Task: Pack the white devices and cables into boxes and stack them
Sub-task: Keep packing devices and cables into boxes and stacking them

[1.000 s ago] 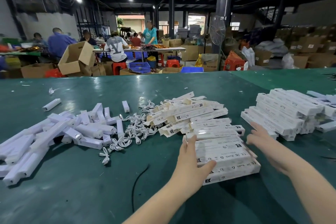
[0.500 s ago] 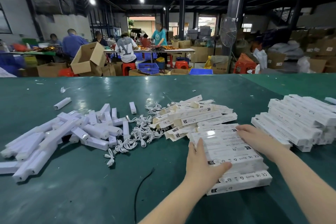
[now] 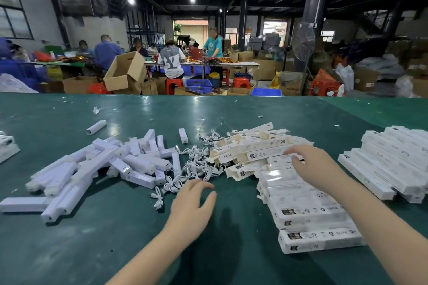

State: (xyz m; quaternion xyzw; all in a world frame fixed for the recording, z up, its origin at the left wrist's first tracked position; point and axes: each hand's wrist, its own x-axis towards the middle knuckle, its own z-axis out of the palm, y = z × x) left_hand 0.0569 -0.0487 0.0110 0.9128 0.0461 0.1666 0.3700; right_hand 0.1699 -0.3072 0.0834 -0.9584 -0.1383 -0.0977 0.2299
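A heap of long white devices [image 3: 97, 169] lies on the left of the green table [image 3: 208, 113]. Beside it is a tangle of white cables [image 3: 196, 164]. Flat empty cartons [image 3: 252, 148] are piled behind a row of packed boxes [image 3: 308, 210] in front of me. A taller stack of packed boxes [image 3: 393, 159] stands at the right. My left hand [image 3: 193, 203] hovers over bare table near the cables, fingers spread, holding nothing. My right hand [image 3: 312, 166] reaches over the far end of the packed row, fingers extended onto the boxes.
A few stray devices [image 3: 96, 127] lie farther back on the table. Beyond the table's far edge are cardboard cartons [image 3: 125, 71], blue crates [image 3: 199, 85], red stools and several people working at other tables. A standing fan [image 3: 303, 41] is by a pillar.
My left hand has left the side of the packed row and moved left toward the cables. My right hand has shifted along the top of the row toward its far end.
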